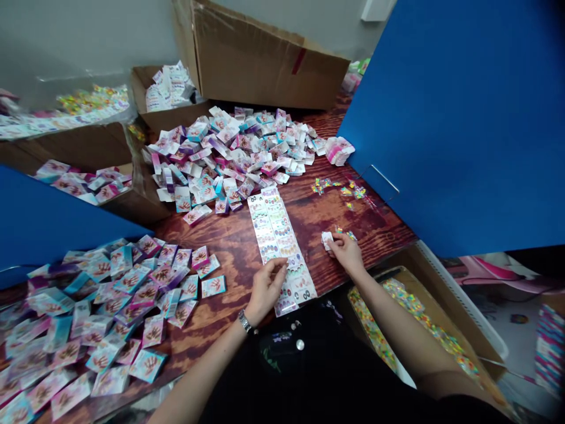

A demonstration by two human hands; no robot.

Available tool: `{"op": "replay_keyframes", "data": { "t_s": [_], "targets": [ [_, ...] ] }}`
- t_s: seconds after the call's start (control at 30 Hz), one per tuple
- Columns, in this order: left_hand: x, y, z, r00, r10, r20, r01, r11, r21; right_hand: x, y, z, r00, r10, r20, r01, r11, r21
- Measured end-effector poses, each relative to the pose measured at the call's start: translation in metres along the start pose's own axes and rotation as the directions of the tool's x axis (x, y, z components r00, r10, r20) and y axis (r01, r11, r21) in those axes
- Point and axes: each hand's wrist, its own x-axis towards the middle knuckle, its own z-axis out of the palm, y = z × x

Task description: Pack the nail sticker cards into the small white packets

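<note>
Lay flat and open on a long printed paper strip [280, 250]: the left hand [267, 288], a wristwatch [245, 321] at its wrist, gripping nothing. Pinched in the right hand [346, 253]: a small white card [326, 240], with a few bright scraps [346, 234] just beside the fingers.

Below the right arm, a cardboard box [435, 282] heaped with bright shiny strips [397, 312]. Beyond the table, an open cardboard box [163, 121] packed with white packets [170, 88], and behind it a bigger box [269, 59]. At the left, a low cardboard box [66, 147] with pink packets [83, 182] along its edge, and above it a clear plastic bag [66, 112] of colourful strips.

Spread across the wooden table [233, 253]: a large heap of packets [220, 159], a second heap [97, 312] at the left, a small bundle [339, 150], and loose bright bits [339, 188]. Standing at both sides, blue panels [454, 118]; behind everything, a pale wall [88, 35].
</note>
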Motion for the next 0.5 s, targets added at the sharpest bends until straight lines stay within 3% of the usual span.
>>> {"op": "replay_keyframes", "data": {
  "t_s": [0.13, 0.27, 0.4, 0.43, 0.5],
  "targets": [
    [0.000, 0.000, 0.002, 1.000, 0.002, 0.003, -0.002, 1.000, 0.000, 0.013, -0.006, 0.007, 0.999, -0.008, 0.044, 0.014, 0.992, -0.127],
    [0.009, -0.001, -0.007, 0.996, 0.085, -0.001, -0.084, 0.991, 0.108, 0.024, -0.022, 0.010, 0.982, -0.117, 0.146, 0.145, 0.968, -0.203],
    [0.045, -0.001, -0.045, 0.967, 0.236, -0.095, -0.178, 0.894, 0.412, 0.025, -0.035, 0.015, 0.946, -0.229, 0.229, 0.281, 0.932, -0.229],
    [0.059, -0.001, -0.058, 0.956, 0.263, -0.126, -0.165, 0.844, 0.510, 0.024, -0.038, 0.016, 0.938, -0.243, 0.248, 0.304, 0.921, -0.245],
    [0.090, -0.004, -0.084, 0.908, 0.293, -0.299, -0.040, 0.771, 0.635, 0.021, -0.041, 0.020, 0.925, -0.254, 0.283, 0.333, 0.900, -0.282]
  ]
}}
